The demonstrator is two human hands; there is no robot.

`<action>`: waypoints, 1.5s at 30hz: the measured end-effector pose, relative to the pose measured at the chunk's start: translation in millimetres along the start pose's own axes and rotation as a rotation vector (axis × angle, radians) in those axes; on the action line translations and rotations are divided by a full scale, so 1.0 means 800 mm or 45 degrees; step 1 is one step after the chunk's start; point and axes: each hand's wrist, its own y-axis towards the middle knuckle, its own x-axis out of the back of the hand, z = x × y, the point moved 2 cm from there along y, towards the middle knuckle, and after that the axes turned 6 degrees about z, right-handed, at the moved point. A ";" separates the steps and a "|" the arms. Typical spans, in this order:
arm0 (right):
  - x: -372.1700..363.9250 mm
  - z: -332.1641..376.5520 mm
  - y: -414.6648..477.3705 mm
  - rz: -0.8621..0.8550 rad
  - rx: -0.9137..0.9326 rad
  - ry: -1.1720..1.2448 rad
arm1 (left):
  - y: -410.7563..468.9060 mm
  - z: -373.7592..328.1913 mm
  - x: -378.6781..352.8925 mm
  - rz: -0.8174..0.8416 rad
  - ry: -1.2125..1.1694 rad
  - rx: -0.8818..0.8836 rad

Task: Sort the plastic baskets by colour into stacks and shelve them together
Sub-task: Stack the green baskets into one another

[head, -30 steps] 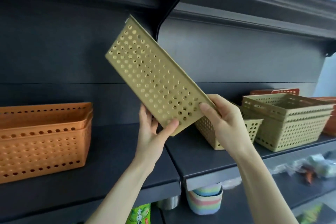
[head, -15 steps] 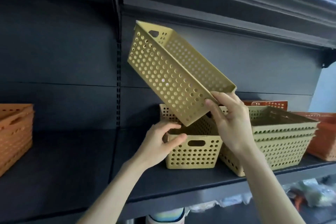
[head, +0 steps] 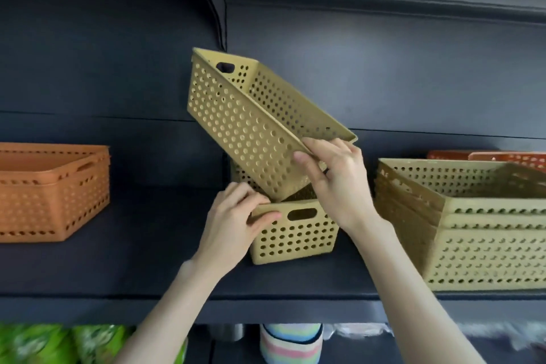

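**Both hands on tan baskets at the middle of the shelf**

The right hand [head: 339, 186] grasps a tilted tan basket [head: 248, 130] by its near end: the fingers [head: 307, 162] are curled over the rim and pressed against the perforated side wall, partly closed around the plastic. The basket slopes up and to the left, its far end with the handle slot raised highest, its open top turned toward the right and the back panel. Its low near corner dips into the mouth of a second tan basket [head: 295, 233] that stands upright on the dark shelf [head: 147, 275].

The left hand [head: 233, 221] holds that standing basket at its near left corner. The thumb lies along the front wall just left of the oval handle slot, and the other fingers bend over the rim from above, pinching the edge between them.

To the right, just beside the right forearm, a stack of wider tan baskets [head: 484, 230] sits nested on the same shelf. Behind it, at the far right, the rims of red-orange baskets [head: 508, 156] show. Well apart on the left of the shelf stands a nested stack of orange baskets [head: 53, 192].

Below the shelf edge, green packets [head: 44, 343] appear blurred at the left, and a pastel-striped container [head: 291, 343] sits under the middle.
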 end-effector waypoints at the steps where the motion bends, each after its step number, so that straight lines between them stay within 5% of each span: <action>1: -0.006 0.003 0.000 0.009 0.006 0.012 | -0.002 -0.004 0.000 -0.042 0.055 -0.003; 4: -0.016 0.009 -0.002 0.061 0.008 0.068 | -0.014 -0.018 -0.002 -0.086 0.046 -0.036; 9: -0.009 0.005 -0.006 0.053 -0.036 0.132 | -0.028 -0.028 0.017 -0.156 -0.564 0.009; 12: -0.002 0.000 -0.011 0.044 -0.084 0.188 | -0.028 0.004 0.027 -0.294 -0.581 0.215; 16: 0.005 0.005 -0.017 0.001 -0.095 0.173 | -0.016 0.071 0.018 -0.025 -0.612 0.797; 19: 0.010 0.009 -0.019 -0.020 -0.067 0.102 | 0.001 0.102 0.005 0.264 -0.593 0.953; 23: 0.015 0.003 -0.022 -0.011 -0.086 0.119 | 0.021 0.132 -0.006 0.397 -0.733 1.095; 28: 0.016 -0.017 -0.027 0.020 -0.158 0.191 | 0.025 0.134 -0.013 0.317 -0.827 1.102; 37: 0.010 -0.059 -0.036 0.096 -0.339 0.446 | -0.004 0.091 0.003 0.067 -0.214 1.021; 45: 0.020 -0.079 -0.035 0.024 -0.245 0.386 | -0.018 0.080 0.013 -0.019 -0.166 0.956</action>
